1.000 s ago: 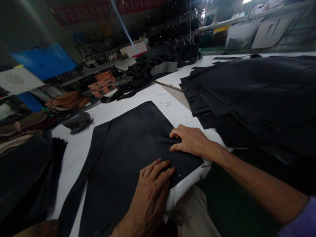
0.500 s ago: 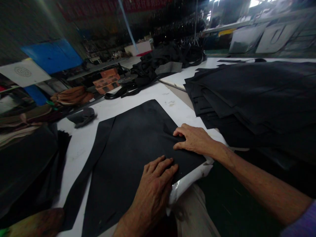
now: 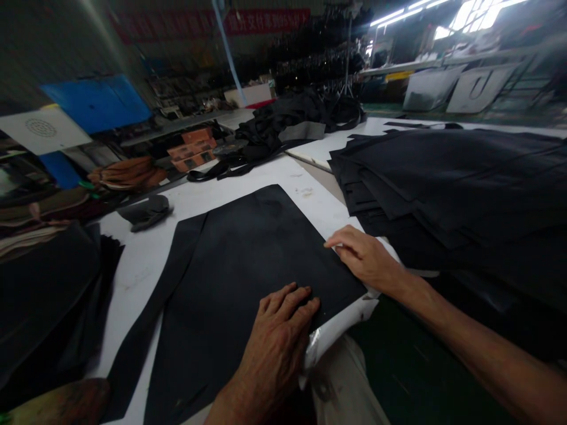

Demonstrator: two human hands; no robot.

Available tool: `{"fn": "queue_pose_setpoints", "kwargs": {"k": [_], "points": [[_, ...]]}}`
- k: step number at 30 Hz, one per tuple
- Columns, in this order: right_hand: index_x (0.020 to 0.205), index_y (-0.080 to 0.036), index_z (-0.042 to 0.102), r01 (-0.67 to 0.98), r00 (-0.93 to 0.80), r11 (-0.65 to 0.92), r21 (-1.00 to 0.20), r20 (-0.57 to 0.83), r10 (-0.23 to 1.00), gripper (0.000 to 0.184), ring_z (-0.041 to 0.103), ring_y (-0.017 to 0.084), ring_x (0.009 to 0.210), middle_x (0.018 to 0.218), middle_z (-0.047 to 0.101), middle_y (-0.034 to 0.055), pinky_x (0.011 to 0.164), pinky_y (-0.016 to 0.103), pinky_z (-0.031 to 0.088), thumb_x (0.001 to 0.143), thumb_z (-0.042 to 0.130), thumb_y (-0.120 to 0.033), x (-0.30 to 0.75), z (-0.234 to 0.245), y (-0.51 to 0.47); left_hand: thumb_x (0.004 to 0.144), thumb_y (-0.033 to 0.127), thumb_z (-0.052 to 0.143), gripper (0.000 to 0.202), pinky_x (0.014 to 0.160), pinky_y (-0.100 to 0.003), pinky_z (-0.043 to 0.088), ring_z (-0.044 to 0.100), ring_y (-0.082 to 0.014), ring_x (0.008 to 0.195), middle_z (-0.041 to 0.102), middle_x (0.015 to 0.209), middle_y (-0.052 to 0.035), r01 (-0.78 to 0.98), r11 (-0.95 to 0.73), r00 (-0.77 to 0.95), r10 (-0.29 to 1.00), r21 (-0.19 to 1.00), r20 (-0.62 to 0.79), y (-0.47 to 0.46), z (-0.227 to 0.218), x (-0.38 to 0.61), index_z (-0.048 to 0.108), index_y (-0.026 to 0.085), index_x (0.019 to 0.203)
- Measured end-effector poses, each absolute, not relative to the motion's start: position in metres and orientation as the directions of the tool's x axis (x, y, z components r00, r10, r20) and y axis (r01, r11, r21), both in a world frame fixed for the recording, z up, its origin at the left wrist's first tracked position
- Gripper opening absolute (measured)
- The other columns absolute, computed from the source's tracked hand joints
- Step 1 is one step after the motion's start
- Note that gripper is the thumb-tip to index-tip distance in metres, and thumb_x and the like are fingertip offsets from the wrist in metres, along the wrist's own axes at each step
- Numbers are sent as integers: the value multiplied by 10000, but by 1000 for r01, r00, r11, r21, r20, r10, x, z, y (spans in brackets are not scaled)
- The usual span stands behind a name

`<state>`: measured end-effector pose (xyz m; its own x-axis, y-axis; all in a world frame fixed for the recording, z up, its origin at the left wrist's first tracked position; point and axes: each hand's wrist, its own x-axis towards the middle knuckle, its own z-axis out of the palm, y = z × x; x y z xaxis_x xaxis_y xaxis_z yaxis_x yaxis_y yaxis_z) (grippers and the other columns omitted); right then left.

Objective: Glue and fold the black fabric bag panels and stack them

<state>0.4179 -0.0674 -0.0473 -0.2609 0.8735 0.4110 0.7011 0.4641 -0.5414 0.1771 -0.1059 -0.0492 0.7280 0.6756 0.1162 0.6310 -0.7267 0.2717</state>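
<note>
A large black sheet [image 3: 230, 260] of leather-like material lies flat on the white tabletop [image 3: 133, 283]. My left hand [image 3: 277, 336] rests palm down on its near right part, fingers stretched out. At the sheet's right edge is my right hand [image 3: 361, 254], its fingers bent and drawn together, the index tip at the edge. Whether anything is between those fingers is hidden. A long black strip [image 3: 150, 313] runs along the sheet's left side.
To the right is a wide stack of black sheets [image 3: 443, 183]. Tangled black strips [image 3: 283, 124] are heaped at the back, beside orange boxes [image 3: 192, 150]. On the left are a dark crumpled piece [image 3: 146, 211], a brown bundle [image 3: 126, 172] and dark folded material [image 3: 48, 289].
My right hand has slid right to the sheet's edge, and its thumb and fingers have come closer together. Creases near it have flattened. My left hand has stayed put.
</note>
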Motion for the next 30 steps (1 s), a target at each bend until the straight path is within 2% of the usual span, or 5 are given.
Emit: {"fn": "queue_pose_setpoints", "kwargs": {"k": [4, 13, 18, 25, 30], "points": [[939, -204, 633, 594, -469, 669, -446, 484, 739, 353, 529, 174, 873, 941, 602, 48, 766, 317, 418, 809, 377, 1, 421, -51, -110, 896, 159, 417, 406, 975, -431, 369, 379, -242, 1253, 495, 1332, -23, 635, -728, 729, 675, 256, 111, -107, -49, 179, 472, 290, 1277], [1029, -199, 624, 691, -550, 670, -271, 405, 730, 351, 510, 190, 875, 980, 617, 62, 763, 343, 395, 836, 403, -8, 424, -59, -127, 924, 180, 377, 386, 999, -429, 357, 368, -231, 1272, 487, 1347, -20, 630, -749, 747, 657, 207, 103, -107, -48, 177, 459, 277, 1288], [1033, -205, 623, 693, -552, 672, -262, 406, 728, 367, 505, 193, 869, 980, 615, 58, 745, 344, 383, 836, 383, -9, 424, -60, -128, 938, 282, 384, 453, 1002, -465, 355, 367, -257, 1283, 461, 1377, -22, 627, -761, 767, 641, 168, 42, -108, -36, 179, 313, 323, 1384], [1022, -203, 632, 708, -555, 664, -242, 392, 734, 347, 505, 194, 877, 964, 617, 56, 757, 343, 386, 813, 431, -14, 424, -59, -128, 898, 376, 471, 428, 973, -524, 370, 371, -315, 1284, 427, 1402, -57, 622, -779, 783, 621, 83, -33, -110, -32, 180, 414, 361, 1322], [1035, -211, 632, 701, -557, 676, -228, 417, 718, 367, 516, 187, 866, 974, 620, 58, 751, 339, 402, 828, 404, -12, 425, -60, -128, 917, 353, 435, 408, 989, -504, 371, 337, -297, 1310, 406, 1419, -41, 611, -781, 791, 607, 129, -70, -105, -31, 173, 422, 327, 1324]]}}
